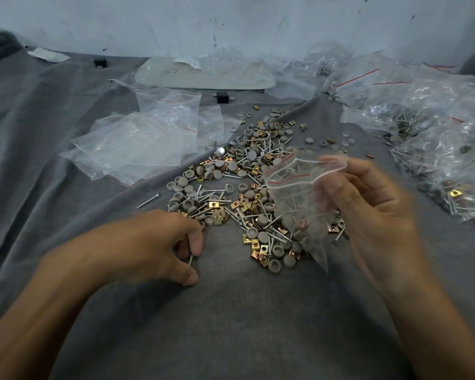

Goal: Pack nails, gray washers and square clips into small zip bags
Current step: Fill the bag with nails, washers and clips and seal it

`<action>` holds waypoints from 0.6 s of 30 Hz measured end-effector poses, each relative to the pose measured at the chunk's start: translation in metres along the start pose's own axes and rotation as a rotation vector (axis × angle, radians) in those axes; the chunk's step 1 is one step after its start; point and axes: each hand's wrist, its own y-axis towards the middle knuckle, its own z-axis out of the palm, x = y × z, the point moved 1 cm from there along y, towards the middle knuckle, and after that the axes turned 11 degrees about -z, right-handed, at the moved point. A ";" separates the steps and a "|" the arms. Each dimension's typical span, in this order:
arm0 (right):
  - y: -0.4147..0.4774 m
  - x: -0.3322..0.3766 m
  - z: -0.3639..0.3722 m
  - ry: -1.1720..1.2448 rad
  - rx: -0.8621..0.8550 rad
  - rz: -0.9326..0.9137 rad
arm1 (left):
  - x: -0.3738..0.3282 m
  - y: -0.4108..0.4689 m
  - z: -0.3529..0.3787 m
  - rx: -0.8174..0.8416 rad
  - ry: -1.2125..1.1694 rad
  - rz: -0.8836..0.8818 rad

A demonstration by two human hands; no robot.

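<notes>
Pinching one nail (191, 259) in the curled fingers of the left hand (154, 248), on the gray cloth (244, 311) beside the pile (247, 165) of nails, washers and clips; gripping a part-filled zip bag (299, 204) by its open mouth in the right hand (373, 209), just over that pile.

Centre of frame: gray washers (289, 260), gold and copper-toned square clips (213, 204) and silver nails (147, 201) on a plain dark-gray cloth (231, 311). Clear zip bag (299, 193) with a red seal line. Upper frame: white wall (148, 20) with dark scuffs.
</notes>
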 end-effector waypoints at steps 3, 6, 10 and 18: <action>-0.002 0.000 0.002 -0.028 0.032 -0.013 | 0.002 0.001 0.000 -0.010 -0.040 0.027; -0.004 0.000 0.004 -0.060 0.092 -0.037 | 0.001 -0.001 -0.002 -0.054 -0.072 0.081; -0.007 -0.001 0.005 -0.110 0.146 -0.049 | 0.000 -0.005 -0.009 -0.163 -0.137 0.114; -0.011 -0.006 0.012 -0.199 0.226 -0.057 | -0.016 -0.025 -0.027 -0.435 -0.591 0.387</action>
